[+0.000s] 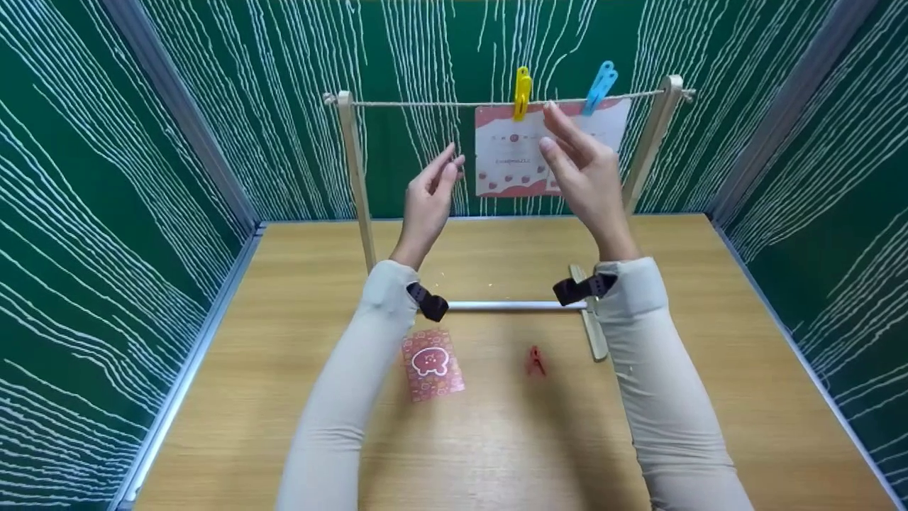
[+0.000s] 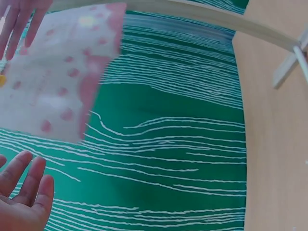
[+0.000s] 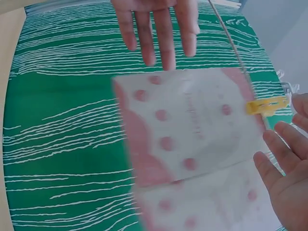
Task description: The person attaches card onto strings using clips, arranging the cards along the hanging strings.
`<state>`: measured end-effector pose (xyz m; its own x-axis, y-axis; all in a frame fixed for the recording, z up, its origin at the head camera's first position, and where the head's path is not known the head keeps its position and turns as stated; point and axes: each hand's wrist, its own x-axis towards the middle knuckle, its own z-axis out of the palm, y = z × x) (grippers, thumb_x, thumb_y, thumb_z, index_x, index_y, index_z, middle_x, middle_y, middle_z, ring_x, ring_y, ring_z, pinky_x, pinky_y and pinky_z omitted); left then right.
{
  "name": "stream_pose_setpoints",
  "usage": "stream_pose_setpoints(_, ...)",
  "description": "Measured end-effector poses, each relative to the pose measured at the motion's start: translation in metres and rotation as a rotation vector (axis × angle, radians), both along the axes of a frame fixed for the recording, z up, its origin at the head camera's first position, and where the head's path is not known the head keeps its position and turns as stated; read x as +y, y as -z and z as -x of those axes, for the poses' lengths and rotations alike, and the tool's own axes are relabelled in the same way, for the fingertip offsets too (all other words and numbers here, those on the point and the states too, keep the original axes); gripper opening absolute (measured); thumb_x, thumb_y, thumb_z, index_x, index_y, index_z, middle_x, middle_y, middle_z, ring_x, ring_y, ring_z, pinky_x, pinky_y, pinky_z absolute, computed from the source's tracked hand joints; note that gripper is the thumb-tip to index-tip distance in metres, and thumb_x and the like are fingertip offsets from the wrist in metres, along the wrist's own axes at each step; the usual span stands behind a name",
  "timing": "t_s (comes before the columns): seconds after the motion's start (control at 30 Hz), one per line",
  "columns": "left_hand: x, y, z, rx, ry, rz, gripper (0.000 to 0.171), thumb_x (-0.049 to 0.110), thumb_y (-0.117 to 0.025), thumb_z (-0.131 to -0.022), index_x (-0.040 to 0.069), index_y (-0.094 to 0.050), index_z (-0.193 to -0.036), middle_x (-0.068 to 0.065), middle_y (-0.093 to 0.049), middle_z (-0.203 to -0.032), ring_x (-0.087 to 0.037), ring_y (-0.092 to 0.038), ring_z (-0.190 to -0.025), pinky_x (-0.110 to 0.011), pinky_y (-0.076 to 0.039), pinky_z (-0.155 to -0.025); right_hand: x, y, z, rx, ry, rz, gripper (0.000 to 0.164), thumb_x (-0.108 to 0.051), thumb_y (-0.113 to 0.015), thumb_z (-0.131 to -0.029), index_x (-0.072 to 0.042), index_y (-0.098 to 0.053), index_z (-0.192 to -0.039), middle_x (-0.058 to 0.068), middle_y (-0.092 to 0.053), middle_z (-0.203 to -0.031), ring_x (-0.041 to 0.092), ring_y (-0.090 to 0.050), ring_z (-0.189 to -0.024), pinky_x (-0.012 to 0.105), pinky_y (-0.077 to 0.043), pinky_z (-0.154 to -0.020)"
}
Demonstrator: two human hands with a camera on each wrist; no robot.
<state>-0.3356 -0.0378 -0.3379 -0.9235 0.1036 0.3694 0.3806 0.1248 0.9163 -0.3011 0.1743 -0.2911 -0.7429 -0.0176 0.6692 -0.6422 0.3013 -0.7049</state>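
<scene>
We see both grips holding nothing: the left grip (image 1: 431, 195) is loose with fingers apart, the right grip (image 1: 585, 181) likewise relaxed, its fingertips near the rope (image 1: 425, 104); whether they touch it we cannot tell. The strawberry-print card (image 1: 512, 145) hangs behind and left of the right grip, under a yellow clothespin (image 1: 523, 94). We judge it light, thin, fairly stiff yet easily creased, perhaps slick; a gentle pinch at its lower edge or free side should suit. A second strawberry card (image 1: 616, 131) hangs behind the right grip, under a blue clothespin (image 1: 601, 87), and the two edges could catch. Below the grips on the desk (image 1: 489, 454) lie a pink bear card (image 1: 431, 363) and a red clothespin (image 1: 535, 362). The wooden post (image 1: 654, 142) beyond the right grip limits sideways room.
</scene>
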Motion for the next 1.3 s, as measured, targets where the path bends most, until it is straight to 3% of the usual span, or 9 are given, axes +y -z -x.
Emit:
stream_pose_setpoints(0.27,-0.017,0.026,-0.003,-0.048,-0.001,0.019,0.045,0.029,-0.042,-0.103,0.019,-0.04,-0.147,-0.003,-0.052,-0.143,-0.016,-0.053,-0.128,-0.03,-0.039,-0.109,0.015,0.03,-0.01,-0.05,-0.028,0.057,0.041,-0.013,-0.056,-0.097,-0.011,-0.05,-0.137,0.006,-0.054,-0.14,0.02,-0.055,-0.126,0.026,-0.046,-0.101)
stream_pose_setpoints(0.43,-0.026,0.046,-0.005,-0.063,-0.011,0.02,0.044,0.029,-0.041,-0.104,0.016,-0.042,-0.145,-0.005,-0.054,-0.141,-0.018,-0.055,-0.126,-0.031,-0.04,-0.109,0.021,0.056,-0.014,-0.096,-0.07,0.1,0.042,-0.01,-0.058,-0.095,-0.006,-0.05,-0.136,0.013,-0.055,-0.138,0.027,-0.057,-0.122,0.022,-0.048,-0.097)
stream_pose_setpoints(0.67,-0.035,0.08,-0.011,-0.156,-0.033,0.027,0.042,0.026,-0.041,-0.104,0.014,-0.043,-0.144,-0.009,-0.055,-0.139,-0.024,-0.055,-0.125,-0.036,-0.039,-0.11,0.025,0.093,-0.023,-0.205,-0.104,0.143,0.044,-0.009,-0.058,-0.095,-0.001,-0.049,-0.136,0.017,-0.054,-0.138,0.004,-0.06,-0.114,0.02,-0.046,-0.098)
stream_pose_setpoints(0.97,-0.045,0.125,-0.019,-0.272,-0.082,0.095,0.043,0.026,-0.043,-0.103,0.009,-0.044,-0.142,-0.01,-0.058,-0.136,-0.024,-0.055,-0.125,-0.034,-0.042,-0.107,0.03,0.141,-0.031,-0.346,-0.083,0.184,0.044,-0.009,-0.058,-0.095,0.004,-0.048,-0.136,0.021,-0.052,-0.139,-0.003,-0.061,-0.107,0.017,-0.046,-0.096)
stream_pose_setpoints(1.07,-0.049,0.138,-0.022,-0.267,-0.09,0.116,0.042,0.024,-0.044,-0.103,0.005,-0.046,-0.14,-0.014,-0.058,-0.134,-0.027,-0.055,-0.124,-0.036,-0.042,-0.106,0.033,0.155,-0.036,-0.392,-0.062,0.161,0.045,-0.014,-0.058,-0.096,0.002,-0.048,-0.137,0.02,-0.052,-0.139,0.002,-0.061,-0.111,0.015,-0.045,-0.096)
stream_pose_setpoints(1.2,-0.053,0.156,-0.028,-0.248,-0.102,0.157,0.042,0.022,-0.046,-0.102,0.0,-0.048,-0.137,-0.018,-0.059,-0.13,-0.03,-0.055,-0.122,-0.039,-0.043,-0.105,0.036,0.172,-0.043,-0.461,-0.028,0.135,0.046,-0.019,-0.059,-0.096,-0.001,-0.049,-0.137,0.017,-0.053,-0.139,0.022,-0.057,-0.122,0.012,-0.043,-0.096)
stream_pose_setpoints(1.3,-0.058,0.169,-0.034,-0.252,-0.112,0.196,0.041,0.021,-0.048,-0.101,-0.002,-0.049,-0.136,-0.019,-0.06,-0.128,-0.032,-0.055,-0.119,-0.041,-0.043,-0.104,0.036,0.183,-0.047,-0.507,0.003,0.134,0.046,-0.019,-0.059,-0.096,-0.001,-0.049,-0.137,0.018,-0.053,-0.139,0.025,-0.057,-0.122,0.011,-0.043,-0.095)
